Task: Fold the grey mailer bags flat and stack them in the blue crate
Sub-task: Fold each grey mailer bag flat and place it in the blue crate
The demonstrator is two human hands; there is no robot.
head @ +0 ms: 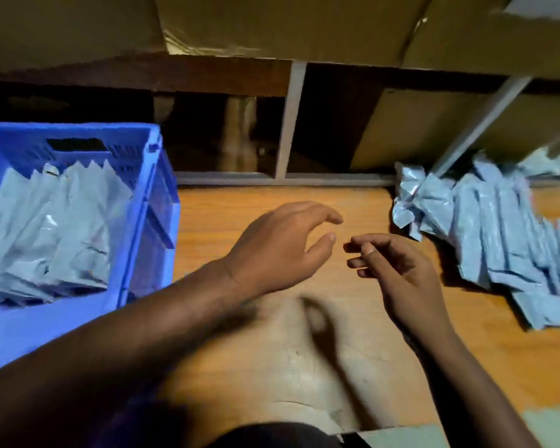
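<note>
The blue crate [156,202] stands at the left on the wooden table and holds several folded grey mailer bags [52,227]. A loose pile of grey mailer bags [485,234] lies at the right, some of them crumpled at its near-left end. My left hand [278,247] hovers over the middle of the table, palm down, fingers spread and relaxed, holding nothing. My right hand [398,270] is just to its right, fingers loosely curled and empty, a short way left of the pile.
The wooden table [272,367] has a worn pale patch in front of me. Behind it runs a metal shelf frame [290,124] with cardboard boxes [417,134] on and under the shelf. A grey sheet [550,425] shows at the bottom right corner.
</note>
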